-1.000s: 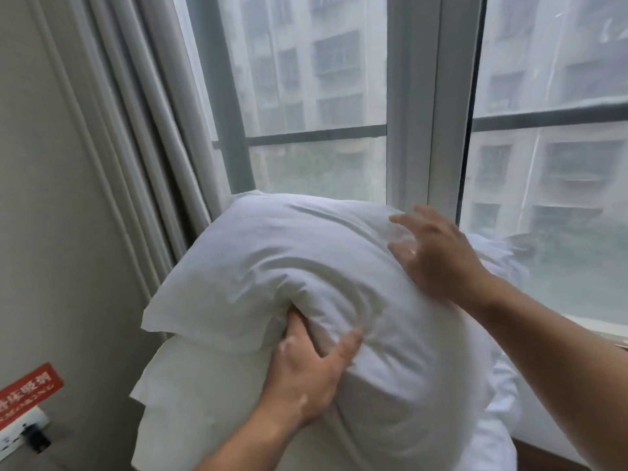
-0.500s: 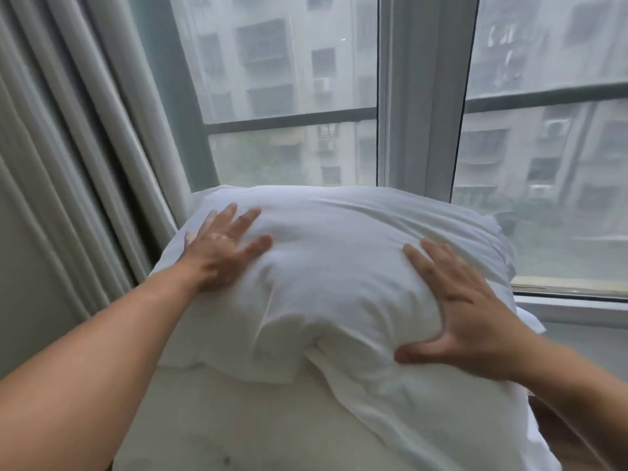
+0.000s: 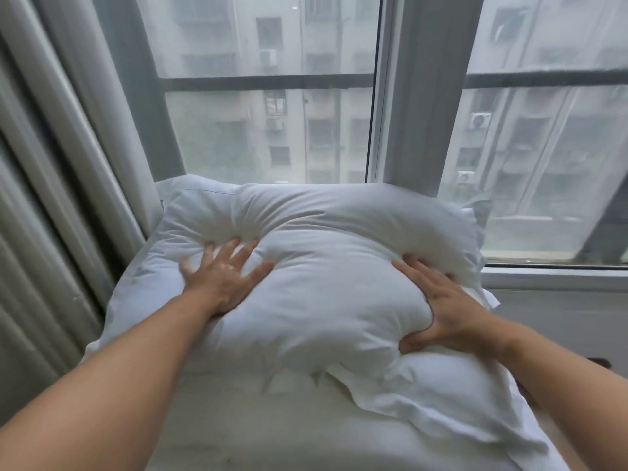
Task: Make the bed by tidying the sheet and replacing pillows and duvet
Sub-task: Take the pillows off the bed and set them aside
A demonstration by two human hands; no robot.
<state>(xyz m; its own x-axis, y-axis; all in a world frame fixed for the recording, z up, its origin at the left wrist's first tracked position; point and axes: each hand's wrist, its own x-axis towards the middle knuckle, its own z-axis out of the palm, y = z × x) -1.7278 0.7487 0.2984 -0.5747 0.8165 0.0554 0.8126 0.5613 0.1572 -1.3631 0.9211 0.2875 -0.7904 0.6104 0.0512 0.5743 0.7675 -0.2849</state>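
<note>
A plump white pillow (image 3: 326, 266) lies on top of a second white pillow (image 3: 272, 419), both stacked in front of the window. My left hand (image 3: 222, 277) presses flat into the top pillow's left side, fingers spread and sunk into the fabric. My right hand (image 3: 441, 307) pushes against its right side, fingers apart, thumb tucked under the bulge. Neither hand grips the cloth. The lower pillow's far end is hidden under the upper one.
A large window (image 3: 272, 130) with a white frame post (image 3: 418, 96) rises right behind the pillows. Grey curtains (image 3: 57, 198) hang at the left. A white sill (image 3: 557, 277) runs along the right.
My left hand let go of the pillow's front and moved to its left side, pressing deeper. My right hand slid down the right side. The pillow has settled flatter on the lower one.
</note>
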